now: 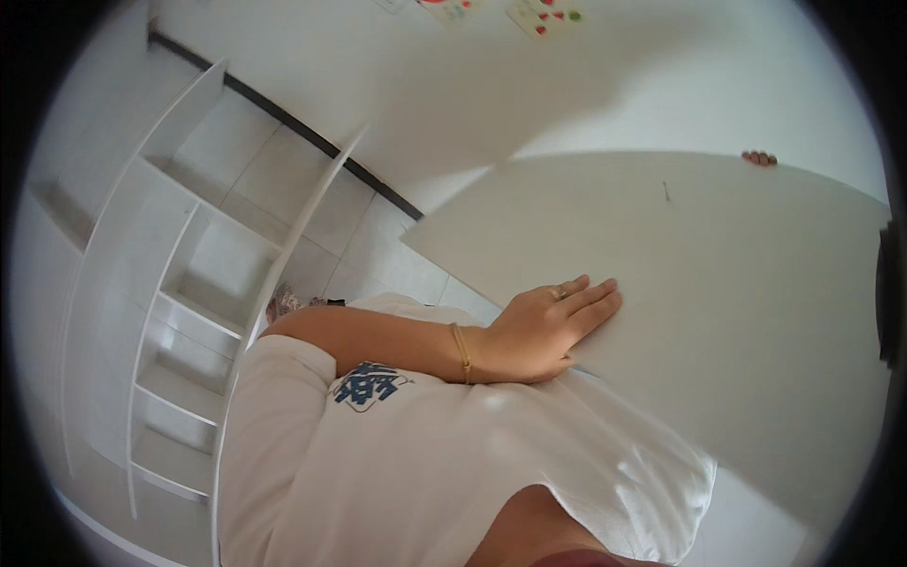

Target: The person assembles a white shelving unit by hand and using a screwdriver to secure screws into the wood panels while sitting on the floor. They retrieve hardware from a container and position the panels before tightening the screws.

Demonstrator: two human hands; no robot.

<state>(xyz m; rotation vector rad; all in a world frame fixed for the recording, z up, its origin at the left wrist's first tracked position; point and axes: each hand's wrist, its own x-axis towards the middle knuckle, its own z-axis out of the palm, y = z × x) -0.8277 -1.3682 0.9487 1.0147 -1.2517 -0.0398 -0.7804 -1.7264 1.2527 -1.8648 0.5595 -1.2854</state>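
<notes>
A large flat white panel [708, 283] fills the right side of the view. My left hand [545, 329] crosses its near edge, with fingers laid nearly straight on the broad face; part of that hand is hidden. A ring and a thin bracelet [462, 353] are on this arm. At the panel's far edge, the curled fingers of what looks like my right hand [759, 158] hook over from behind. The arm belonging to them is hidden by the panel. A small dark mark or slot [666, 191] shows on the panel face.
To the left stands a white shelving unit [262, 312] with several open compartments on the tiled floor [354, 220]. A dark baseboard [283, 117] runs along the white wall [439, 92]. Papers with coloured pictures [545, 15] hang on it. A dark object [889, 294] is at the right rim.
</notes>
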